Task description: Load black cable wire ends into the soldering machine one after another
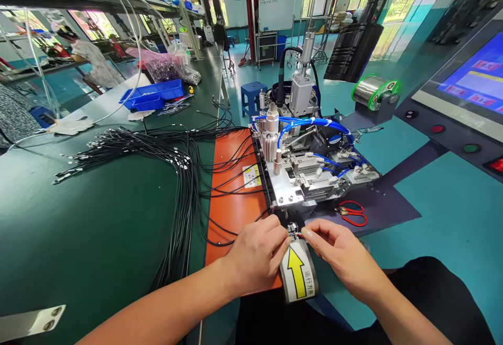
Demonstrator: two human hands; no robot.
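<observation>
My left hand (257,251) is closed at the front of the machine, its fingers curled beside a small metal fixture (292,228). A black cable (222,243) runs into the left hand, and its end is hidden by the fingers. Opposite, my right hand (340,251) pinches thin coloured wires (300,235) between thumb and index finger, right at the fixture. Just below both hands is a rounded metal part with a yellow arrow label (296,271). The machine (310,151), with metal cylinders and blue air hoses, stands directly beyond.
Bundled black cables (181,198) lie on the green table (98,230), some crossing the orange plate (231,203). Red-handled scissors (353,213) rest right of the machine. A solder spool (375,92) and a control screen (475,78) are at right; a blue bin (151,95) stands at back left.
</observation>
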